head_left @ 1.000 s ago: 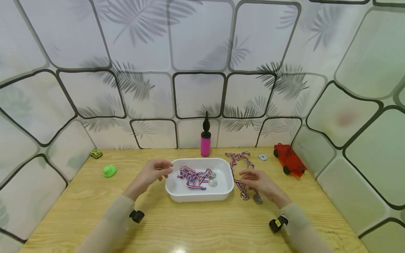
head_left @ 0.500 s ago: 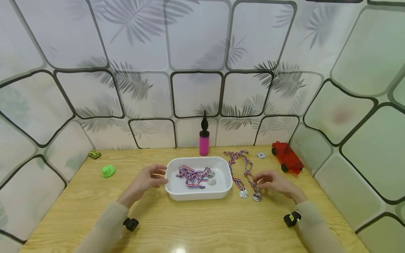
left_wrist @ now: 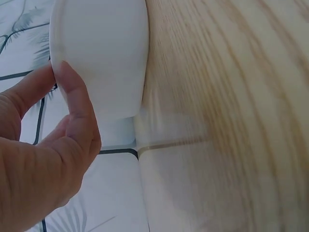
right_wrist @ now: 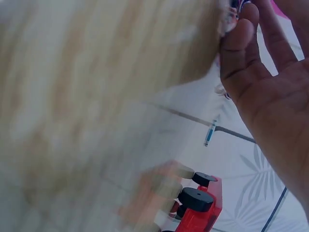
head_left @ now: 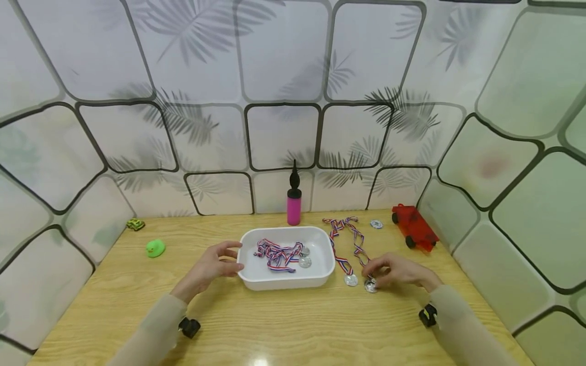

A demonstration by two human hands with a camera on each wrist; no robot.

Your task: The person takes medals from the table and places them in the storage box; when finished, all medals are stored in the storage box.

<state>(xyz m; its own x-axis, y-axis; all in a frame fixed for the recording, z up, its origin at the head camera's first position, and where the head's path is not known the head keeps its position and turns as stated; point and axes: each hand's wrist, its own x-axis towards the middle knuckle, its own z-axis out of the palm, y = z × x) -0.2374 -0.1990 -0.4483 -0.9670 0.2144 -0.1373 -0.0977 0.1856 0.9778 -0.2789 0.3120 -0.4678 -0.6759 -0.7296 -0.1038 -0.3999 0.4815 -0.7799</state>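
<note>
A white plastic tub [head_left: 254, 282] stands mid-table, holding medals [head_left: 304, 262] on striped red, white and blue ribbons. At its left rim, my left hand [head_left: 211, 265] pinches the edge between thumb and finger; the left wrist view shows the fingertips on the tub [left_wrist: 104, 53]. To the tub's right, two silver medals lie with ribbons stretched back across the table. My right hand [head_left: 397, 270] pinches the right-hand medal [head_left: 371, 285] where it joins its ribbon, partly hiding it. The other medal [head_left: 351, 280] lies flat just left of those fingers.
Behind the tub stands a pink hand pump [head_left: 294, 206] with a black nozzle. A red toy car [head_left: 414, 229] and a small round disc [head_left: 376, 224] are at the back right. A green rubber duck [head_left: 155, 248] and a tiny toy car [head_left: 135, 224] are at the left.
My right hand has moved right and down from above the ribbons to the right-hand medal. The left hand has come from over the tub's left edge to its rim.
</note>
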